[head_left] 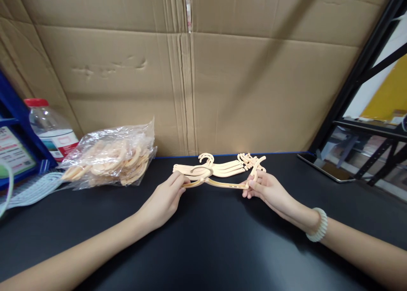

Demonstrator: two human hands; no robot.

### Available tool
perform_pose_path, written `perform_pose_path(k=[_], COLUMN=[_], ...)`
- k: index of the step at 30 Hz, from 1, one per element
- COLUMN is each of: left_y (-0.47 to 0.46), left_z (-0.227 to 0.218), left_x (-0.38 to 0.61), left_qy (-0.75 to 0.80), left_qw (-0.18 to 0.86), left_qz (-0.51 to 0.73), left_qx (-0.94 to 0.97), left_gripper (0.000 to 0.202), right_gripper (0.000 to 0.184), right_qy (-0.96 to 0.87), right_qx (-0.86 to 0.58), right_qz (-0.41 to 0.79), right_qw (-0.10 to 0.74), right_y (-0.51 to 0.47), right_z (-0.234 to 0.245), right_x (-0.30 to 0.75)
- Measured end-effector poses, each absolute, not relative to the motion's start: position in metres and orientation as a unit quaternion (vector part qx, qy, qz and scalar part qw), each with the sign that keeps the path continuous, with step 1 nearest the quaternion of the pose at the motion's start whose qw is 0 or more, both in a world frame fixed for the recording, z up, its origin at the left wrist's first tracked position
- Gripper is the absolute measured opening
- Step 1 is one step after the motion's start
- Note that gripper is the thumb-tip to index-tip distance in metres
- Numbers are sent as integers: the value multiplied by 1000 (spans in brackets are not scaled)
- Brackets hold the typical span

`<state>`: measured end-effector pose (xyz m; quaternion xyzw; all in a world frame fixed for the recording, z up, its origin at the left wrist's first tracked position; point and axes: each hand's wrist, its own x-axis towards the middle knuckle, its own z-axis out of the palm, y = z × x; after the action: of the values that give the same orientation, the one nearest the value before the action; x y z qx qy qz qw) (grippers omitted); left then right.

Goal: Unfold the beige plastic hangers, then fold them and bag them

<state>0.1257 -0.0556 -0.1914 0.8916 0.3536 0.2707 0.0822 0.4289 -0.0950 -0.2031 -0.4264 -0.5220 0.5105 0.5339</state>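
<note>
My left hand [167,197] is closed on one end of a cream plastic clothes hanger [224,184], held just above the black table. My right hand [270,189] pinches the hanger's other end, together with a small curved cream piece [256,167] that sticks up from it; whether the two are joined I cannot tell. Behind the held hanger lies a stack of similar hangers [229,168], hooks to the back. Several small curved pieces [249,159] are heaped at the stack's right end.
On the left, a clear plastic bag [117,151] full of cream pieces lies before a red-capped bottle [52,127] and a blue frame [15,100]. A pale blue slatted object [34,190] sits beside them. Cardboard [270,83] walls the back; a black metal rack [352,74] stands right.
</note>
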Motion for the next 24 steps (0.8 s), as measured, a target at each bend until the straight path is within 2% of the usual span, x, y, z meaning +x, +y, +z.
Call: perform_pose_path(k=[7, 16, 24], left_y=[-56, -57, -60], left_z=[-189, -191, -188], left_x=[129, 128, 128], left_qy=[351, 349, 352], left_qw=[92, 89, 13], left_qz=[268, 282, 259], left_qx=[892, 889, 900], left_gripper=[20, 19, 13], right_gripper=[40, 47, 43], right_qy=[-534, -461, -458], right_qx=[-435, -445, -450], right_qz=[466, 504, 524], right_qw=[555, 579, 560], right_y=[-92, -95, -95], right_z=[-205, -200, -197], right_x=[428, 429, 430])
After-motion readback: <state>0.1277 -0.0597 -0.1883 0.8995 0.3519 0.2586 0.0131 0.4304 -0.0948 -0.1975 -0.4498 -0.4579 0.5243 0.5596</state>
